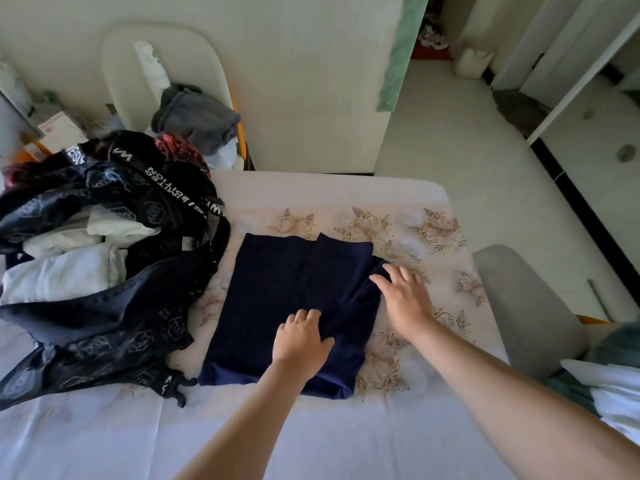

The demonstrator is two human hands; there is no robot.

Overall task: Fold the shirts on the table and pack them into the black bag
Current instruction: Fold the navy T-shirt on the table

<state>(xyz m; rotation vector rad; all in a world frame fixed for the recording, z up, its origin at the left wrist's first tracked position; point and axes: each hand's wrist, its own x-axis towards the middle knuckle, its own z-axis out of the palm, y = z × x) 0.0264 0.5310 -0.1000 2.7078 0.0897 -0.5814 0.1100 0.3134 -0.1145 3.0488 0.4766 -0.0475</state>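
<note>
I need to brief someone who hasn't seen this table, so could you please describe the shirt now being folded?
On the table with the floral cloth, right of the open black bag, lies the navy shirt. Both hands rest flat on it. It is the only dark blue piece; the clothes in the bag are white.

Beyond the table's far left corner we saw a cream chair (128, 64) with a grey garment (197, 119) heaped on its seat. A grey chair (519, 306) stood at the table's right edge. A white bin (472, 62) sat far behind, near a doorway.
</note>
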